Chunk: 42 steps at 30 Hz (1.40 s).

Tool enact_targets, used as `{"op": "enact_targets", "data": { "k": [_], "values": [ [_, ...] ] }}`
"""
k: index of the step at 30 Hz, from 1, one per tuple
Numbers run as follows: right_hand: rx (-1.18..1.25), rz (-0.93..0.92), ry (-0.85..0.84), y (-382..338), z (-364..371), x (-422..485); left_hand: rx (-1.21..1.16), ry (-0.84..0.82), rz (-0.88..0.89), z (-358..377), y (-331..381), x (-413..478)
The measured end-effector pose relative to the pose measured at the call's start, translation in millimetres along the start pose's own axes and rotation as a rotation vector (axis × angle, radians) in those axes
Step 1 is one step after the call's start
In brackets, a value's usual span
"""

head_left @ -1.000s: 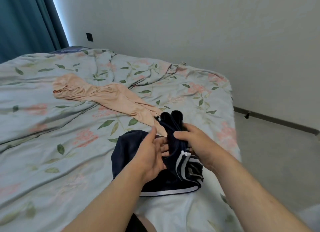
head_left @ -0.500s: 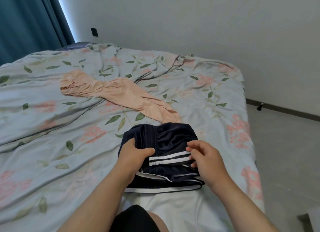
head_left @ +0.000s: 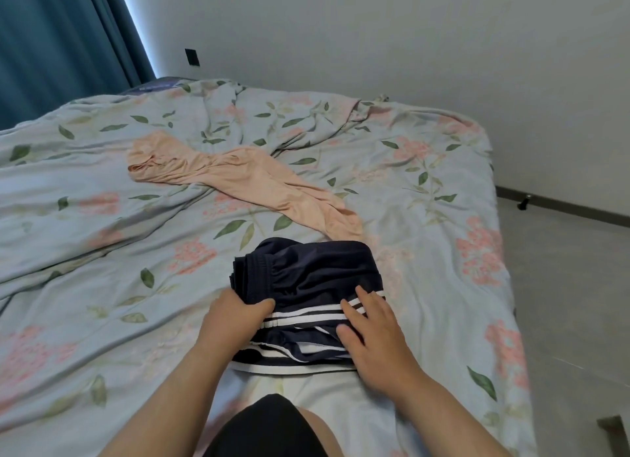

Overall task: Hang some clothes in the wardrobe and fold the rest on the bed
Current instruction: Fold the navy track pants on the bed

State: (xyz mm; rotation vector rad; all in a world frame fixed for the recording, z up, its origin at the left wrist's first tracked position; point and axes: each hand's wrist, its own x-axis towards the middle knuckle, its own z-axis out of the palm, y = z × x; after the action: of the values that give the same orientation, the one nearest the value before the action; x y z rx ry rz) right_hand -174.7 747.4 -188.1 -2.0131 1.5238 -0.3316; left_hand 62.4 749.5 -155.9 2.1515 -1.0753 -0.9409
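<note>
Folded navy shorts [head_left: 306,275] with white stripes lie on the flowered bed cover [head_left: 102,252] right in front of me. My left hand [head_left: 235,316] grips the shorts' left edge, fingers curled and thumb lying on the fabric. On the striped right side my right hand [head_left: 371,333] rests flat with its fingers spread. A pair of peach tights [head_left: 238,177] lies stretched out on the cover beyond the shorts, its near end just touching their far edge.
The bed's right edge drops to a grey floor [head_left: 572,303] beside a white wall. A teal curtain [head_left: 51,47] hangs at the far left. My black-clad knee [head_left: 269,426] rests on the bed's near edge.
A second ago both hands held the shorts bunched and raised. The shorts have since been folded over and laid flat, and my right hand has spread out on top of them.
</note>
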Motion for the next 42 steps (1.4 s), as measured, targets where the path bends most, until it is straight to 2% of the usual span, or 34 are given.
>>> {"op": "enact_targets", "data": {
  "k": [3,4,6,7,10,13,18,24,27,34,37,42],
  "values": [
    [0.476,0.207,0.403,-4.7,-9.6,7.8,-0.252,-0.080,-0.094,-1.3,5.3,3.0],
    [0.589,0.326,0.479,-3.6,-12.8,12.7,-0.328,-0.105,-0.131,-2.1,4.6,3.6],
    [0.814,0.540,0.398,-2.0,-18.9,20.3,-0.451,-0.191,-0.194,-3.7,0.0,5.7],
    [0.864,0.587,0.327,1.3,-20.4,25.1,-0.485,-0.238,-0.207,-3.5,-1.2,4.9],
    [0.954,0.612,0.153,9.1,-24.1,26.8,-0.472,-0.278,-0.139,2.5,-1.1,-1.9],
    [1.048,0.589,0.156,9.5,-27.1,15.0,-0.503,-0.202,-0.078,10.1,1.4,-13.0],
    [0.951,0.522,0.382,18.0,-45.5,-14.5,-0.568,-0.234,0.027,18.7,20.1,-27.6],
    [0.992,0.527,0.477,44.1,-58.7,-32.1,-0.313,-0.287,0.205,43.6,41.3,-32.7],
    [0.980,0.519,0.503,57.6,-58.7,-28.5,-0.222,-0.246,0.267,53.0,50.4,-27.7],
    [0.857,0.273,0.631,108.5,-139.1,54.7,-0.423,-0.199,0.389,109.1,140.8,34.8],
    [0.798,0.249,0.691,145.9,-165.4,94.7,-0.462,-0.169,0.383,152.3,176.2,71.5],
    [0.840,0.296,0.691,192.1,-179.8,125.1,-0.461,-0.131,0.315,203.0,205.1,98.1]
  ]
}}
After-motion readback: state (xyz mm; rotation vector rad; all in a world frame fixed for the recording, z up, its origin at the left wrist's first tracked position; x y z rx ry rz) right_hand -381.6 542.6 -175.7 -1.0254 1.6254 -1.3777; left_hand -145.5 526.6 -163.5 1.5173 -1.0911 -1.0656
